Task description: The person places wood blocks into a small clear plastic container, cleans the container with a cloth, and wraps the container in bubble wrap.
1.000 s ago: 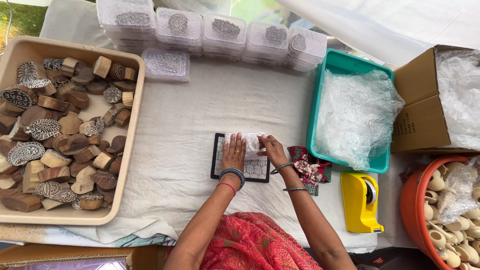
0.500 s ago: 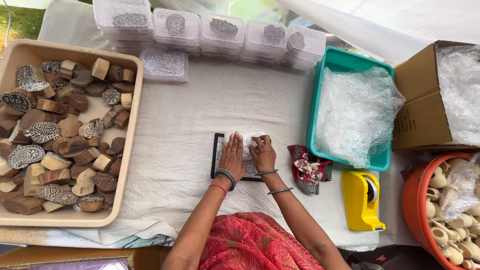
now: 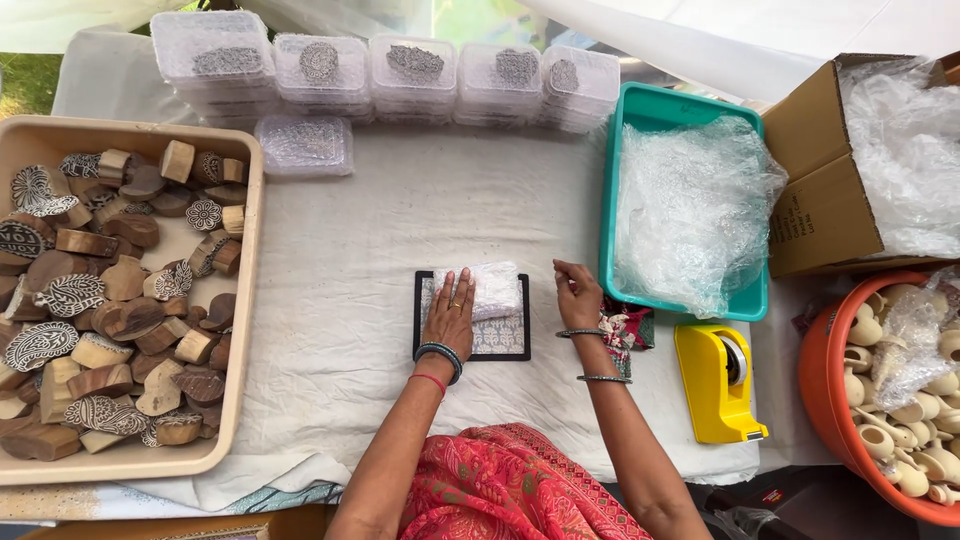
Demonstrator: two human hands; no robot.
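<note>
Head view: left hand [image 3: 451,315] flat, grip released, pressing white wrapped packet [image 3: 486,289] on black-framed tray [image 3: 472,347] at table [image 3: 370,240] centre; right hand [image 3: 578,294] grip released beside, near teal bin [image 3: 680,112].

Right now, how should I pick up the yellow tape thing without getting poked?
Probably grab the yellow tape dispenser around its long, flat-sided body, coming down from above. It lies flat on the white cloth with nothing on top. Keep fingers off the narrow end nearest the person, where the cutter likely sits. The right hand is closest.
</note>
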